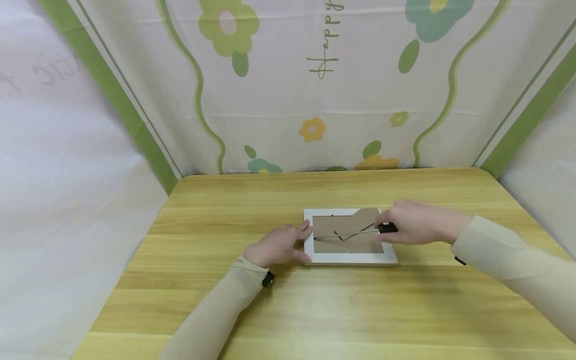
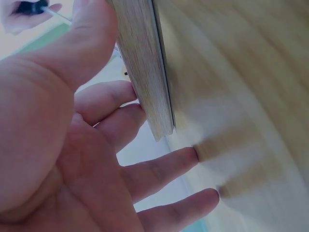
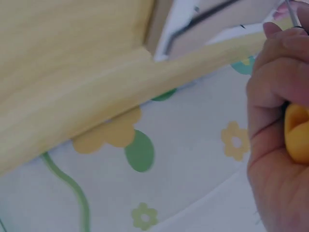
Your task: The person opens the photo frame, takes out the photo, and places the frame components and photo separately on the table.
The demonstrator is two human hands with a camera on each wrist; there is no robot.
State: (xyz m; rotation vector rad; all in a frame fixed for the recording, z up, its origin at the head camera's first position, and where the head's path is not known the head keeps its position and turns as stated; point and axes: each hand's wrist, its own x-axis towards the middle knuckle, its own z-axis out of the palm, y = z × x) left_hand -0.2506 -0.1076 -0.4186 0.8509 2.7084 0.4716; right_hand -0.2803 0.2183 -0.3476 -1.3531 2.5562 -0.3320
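Observation:
A white picture frame (image 1: pixel 351 258) lies on the wooden table with its brown backing board (image 1: pixel 326 225) facing up. My left hand (image 1: pixel 276 245) rests against the frame's left end, thumb near the front corner and fingers spread; in the left wrist view two fingertips touch the frame's side edge (image 2: pixel 145 72). My right hand (image 1: pixel 409 221) grips a screwdriver (image 1: pixel 360 232) above the frame's right part. Its metal shaft slants left, the tip at the backing's left inner edge by a small dark spot. In the right wrist view its yellow handle part (image 3: pixel 298 133) shows inside the palm.
The wooden table (image 1: pixel 216 215) extends around the frame on all sides. A white cloth (image 1: pixel 270 95) printed with flowers hangs behind its far edge. Small dark tabs sit along the frame's inner edges, and a bent dark line crosses the backing.

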